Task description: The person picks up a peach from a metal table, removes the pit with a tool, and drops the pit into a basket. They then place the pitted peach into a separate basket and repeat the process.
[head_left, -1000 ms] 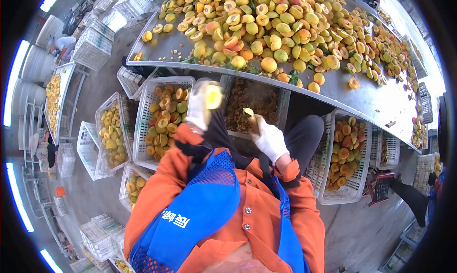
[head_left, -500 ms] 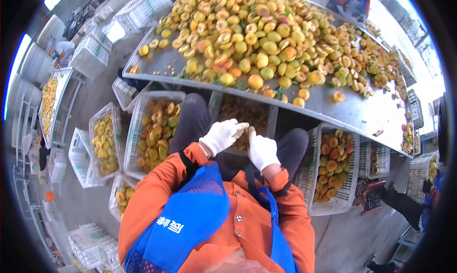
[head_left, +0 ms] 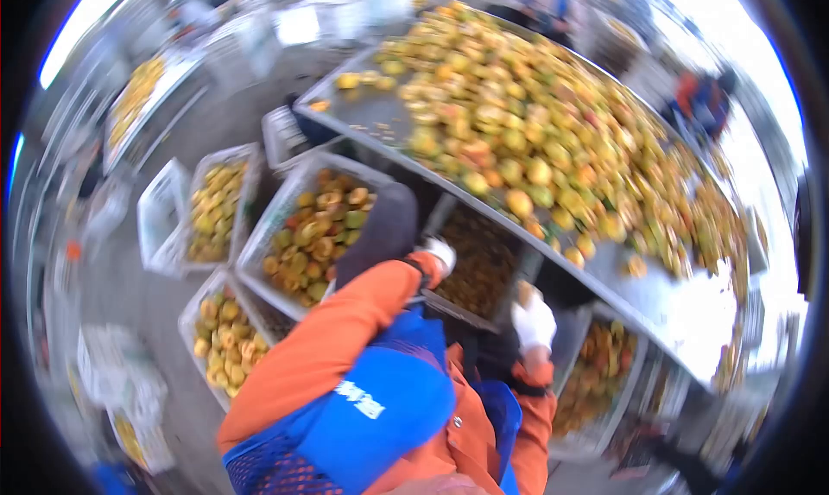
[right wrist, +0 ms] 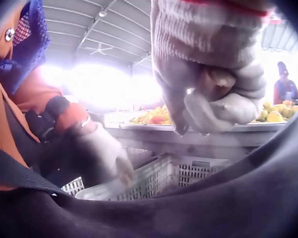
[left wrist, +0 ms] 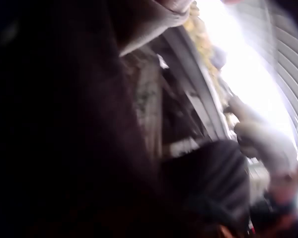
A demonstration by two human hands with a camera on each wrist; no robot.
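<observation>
My left hand [head_left: 442, 255], in a white glove, hangs at the left edge of the crate of brown pits and scraps [head_left: 463, 312], partly behind the sleeve and knee. In the right wrist view its fingers point down and are badly blurred; I cannot tell whether they hold anything. On the crate's other side is my gloved right hand [head_left: 535, 324]. Its fingers curl round a small tool with a brown, wood-like handle [right wrist: 217, 82], seen in the right wrist view. The two hands are apart.
A metal table [head_left: 367, 106] heaped with yellow peach halves [head_left: 518, 123] spans the front. Crates of halves stand left [head_left: 250, 251] and right [head_left: 623, 400] of my knees. Another crate [head_left: 192, 322] stands by my left elbow. Other people [head_left: 704, 102] are beyond the table.
The hands, together half a second ago, have separated, left and right of the pit crate. The yellow fruit earlier in the left hand no longer shows. The head view has turned and blurred.
</observation>
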